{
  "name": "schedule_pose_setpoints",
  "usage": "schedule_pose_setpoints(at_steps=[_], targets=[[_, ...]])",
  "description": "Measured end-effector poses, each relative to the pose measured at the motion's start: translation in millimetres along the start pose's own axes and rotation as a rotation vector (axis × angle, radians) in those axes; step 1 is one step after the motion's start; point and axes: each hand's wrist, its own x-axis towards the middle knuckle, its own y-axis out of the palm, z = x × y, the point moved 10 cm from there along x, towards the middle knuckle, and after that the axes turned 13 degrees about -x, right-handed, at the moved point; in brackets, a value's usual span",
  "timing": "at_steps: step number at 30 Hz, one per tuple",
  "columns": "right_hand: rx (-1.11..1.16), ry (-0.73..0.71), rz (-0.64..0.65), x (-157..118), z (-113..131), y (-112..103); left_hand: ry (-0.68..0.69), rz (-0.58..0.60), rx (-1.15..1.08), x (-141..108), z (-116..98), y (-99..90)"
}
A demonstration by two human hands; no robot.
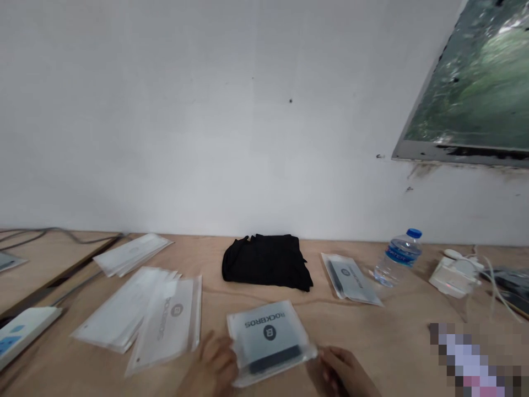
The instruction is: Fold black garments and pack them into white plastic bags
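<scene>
The left hand and right hand sit at the bottom edge of the view, cut off there, with the wrists out of sight. Between them, a ROCKBROS packet lies tilted on the wooden table, its print upside down to the wearer and a dark strip showing through the film. The right hand's fingers appear to pinch the packet's right corner. The left hand is open against the left edge, and whether it has a firm hold is impossible to tell, since the packet covers part of it. Just left of the packet, more white packets overlap in a loose pile, leaving little room on that side, with another stack farther back. To the right, there is more open table before a lone packet and a water bottle. A black folded garment lies near the wall. A pixelated patch hides the table's lower right corner, and a white power strip runs off the left edge
</scene>
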Motion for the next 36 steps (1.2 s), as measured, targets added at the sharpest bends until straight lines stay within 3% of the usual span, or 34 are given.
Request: schedule_pose_setpoints(at_steps=[2,3,5,7,10,12,16,29,34,36], targets=[[-0.319,-0.091,-0.087,-7,21,-10,-0.144,0.069,0.13,16,21,-18.4],[-0.455,-0.177,-0.139,-10,37,-7,-0.168,0.101,0.157,25,21,-22.3],[-0.586,-0.385,-0.187,-15,72,19,-0.142,0.106,0.14,47,6,-21.5],[-0.665,-0.615,-0.121,-18,97,64,-0.077,0.112,0.086,65,-15,-5.5],[-0.839,-0.713,0.039,-8,92,121,-0.066,0.132,0.05,75,-22,26.2],[-0.921,-0.704,0.116,0,76,138,-0.08,0.144,0.043,73,-15,40.6],[-0.97,-0.697,0.125,8,61,137,-0.097,0.157,0.014,65,-1,47.4],[-1.23,-0.643,0.135,11,58,141,-0.138,0.2,-0.057,66,8,59.3],[-1.165,-0.656,0.112,6,66,140,-0.134,0.191,-0.029,66,10,58.1],[-1.075,-0.657,0.056,6,70,130,-0.166,0.17,0.016,61,16,53.2]])
